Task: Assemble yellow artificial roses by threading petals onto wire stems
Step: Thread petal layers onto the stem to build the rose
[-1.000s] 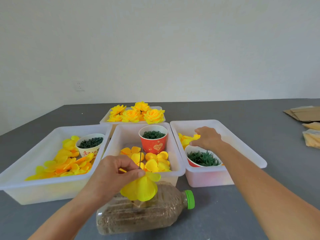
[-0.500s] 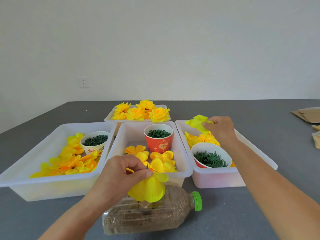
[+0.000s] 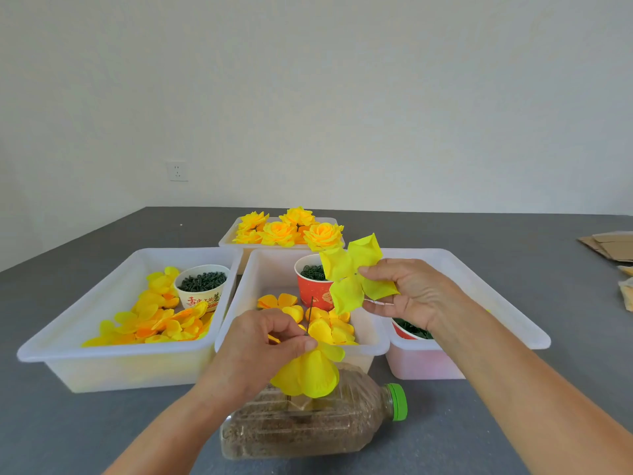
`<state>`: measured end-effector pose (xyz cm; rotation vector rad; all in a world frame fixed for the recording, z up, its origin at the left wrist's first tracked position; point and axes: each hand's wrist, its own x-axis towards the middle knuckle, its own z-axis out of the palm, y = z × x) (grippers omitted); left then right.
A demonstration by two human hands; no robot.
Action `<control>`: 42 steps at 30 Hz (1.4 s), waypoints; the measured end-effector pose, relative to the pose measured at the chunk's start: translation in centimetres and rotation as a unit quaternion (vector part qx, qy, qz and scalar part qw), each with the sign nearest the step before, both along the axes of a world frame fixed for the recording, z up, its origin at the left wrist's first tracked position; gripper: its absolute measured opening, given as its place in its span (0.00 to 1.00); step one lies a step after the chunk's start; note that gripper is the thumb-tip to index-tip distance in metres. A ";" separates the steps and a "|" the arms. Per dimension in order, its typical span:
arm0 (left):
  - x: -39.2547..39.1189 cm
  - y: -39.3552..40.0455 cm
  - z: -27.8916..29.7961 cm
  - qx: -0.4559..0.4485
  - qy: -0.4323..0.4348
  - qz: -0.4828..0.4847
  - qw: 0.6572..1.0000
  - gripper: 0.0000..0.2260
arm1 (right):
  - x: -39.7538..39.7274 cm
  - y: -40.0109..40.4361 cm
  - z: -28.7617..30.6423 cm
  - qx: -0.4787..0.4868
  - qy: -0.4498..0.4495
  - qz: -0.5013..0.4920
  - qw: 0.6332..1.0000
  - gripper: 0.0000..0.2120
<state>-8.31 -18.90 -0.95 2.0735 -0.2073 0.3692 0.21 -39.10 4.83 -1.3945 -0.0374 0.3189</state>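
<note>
Grey tabletop lay under my work. My left hand (image 3: 263,341) pinched the thin, upright green wire stem (image 3: 310,315) above gathered yellow petals; my right hand (image 3: 407,296), up-right and nearer, pinched the flat four-lobed yellow fabric petal (image 3: 352,272) just beyond the tip.

We see a plain craft workroom: a grey desk (image 3: 102,433) against a bare wall (image 3: 308,97), with sorting bins (image 3: 113,354) at 12 o'clock.
</note>
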 end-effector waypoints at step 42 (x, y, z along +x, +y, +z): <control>-0.1 -0.3 0.3 -0.008 -0.007 -0.004 1.000 0.09 | -3.5 -0.1 -0.4 0.042 -0.218 0.041 0.974 0.07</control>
